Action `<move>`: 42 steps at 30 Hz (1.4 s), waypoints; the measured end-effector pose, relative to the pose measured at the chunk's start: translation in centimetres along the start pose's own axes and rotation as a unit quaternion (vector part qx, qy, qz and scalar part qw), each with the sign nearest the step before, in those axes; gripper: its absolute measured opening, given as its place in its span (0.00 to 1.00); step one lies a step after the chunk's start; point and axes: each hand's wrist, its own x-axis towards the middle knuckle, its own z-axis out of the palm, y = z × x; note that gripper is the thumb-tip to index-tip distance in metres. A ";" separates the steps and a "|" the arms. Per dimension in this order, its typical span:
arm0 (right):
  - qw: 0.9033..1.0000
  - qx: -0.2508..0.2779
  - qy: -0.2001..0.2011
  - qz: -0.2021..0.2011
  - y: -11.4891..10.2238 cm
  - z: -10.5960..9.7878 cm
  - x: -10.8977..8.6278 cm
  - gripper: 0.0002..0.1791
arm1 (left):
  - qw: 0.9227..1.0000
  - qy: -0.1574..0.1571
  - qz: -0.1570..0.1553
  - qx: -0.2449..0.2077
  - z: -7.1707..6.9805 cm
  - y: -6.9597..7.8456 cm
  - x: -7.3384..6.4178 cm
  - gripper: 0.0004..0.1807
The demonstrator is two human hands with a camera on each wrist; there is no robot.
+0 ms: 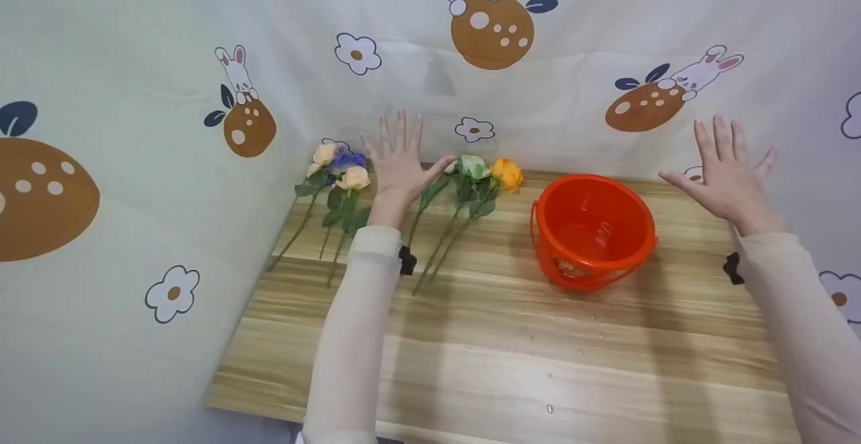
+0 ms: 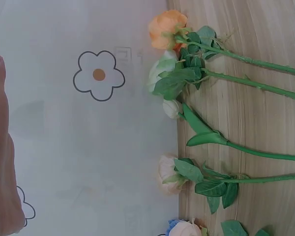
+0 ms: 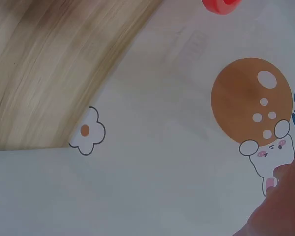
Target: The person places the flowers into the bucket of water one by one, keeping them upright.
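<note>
Your left hand (image 1: 400, 165) and right hand (image 1: 730, 185) are both raised, fingers spread, holding nothing. To either side of the left, as seen from your head, long-stemmed flowers (image 1: 473, 167) lie with blooms along the counter's (image 1: 471, 363) far edge, towards its far left corner. They look artificial: probably light, stems springy, petals easily crushed, so pinch mid-stem. A red bucket (image 1: 548, 252) stands upright near the far edge, further right; likely light, slick plastic, best held by its rim.
</note>
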 end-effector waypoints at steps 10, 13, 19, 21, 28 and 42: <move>1.000 0.015 -0.001 -0.002 0.8 1.0 -1.0 0.50 | 1.000 0.000 0.002 -0.016 0.5 -0.4 -0.5 0.54; 1.000 0.022 -0.001 -0.004 0.9 1.4 -1.3 0.50 | 1.000 0.001 0.000 -0.017 0.7 -0.4 -0.7 0.54; 0.999 0.043 -0.001 -0.010 1.2 2.1 -1.9 0.50 | 0.999 0.000 0.000 -0.039 1.2 -0.5 -1.2 0.54; 0.999 0.053 0.000 -0.012 1.2 2.4 -2.1 0.50 | 0.999 0.000 0.000 -0.047 1.4 -0.5 -1.4 0.54; 0.996 0.083 0.003 -0.021 1.1 3.6 -3.0 0.50 | 0.999 0.001 0.002 -0.042 2.5 -0.6 -2.3 0.55; 0.985 0.163 -0.024 -0.052 0.7 6.0 -4.5 0.56 | 0.995 -0.033 -0.009 -0.090 5.3 -0.8 -4.3 0.54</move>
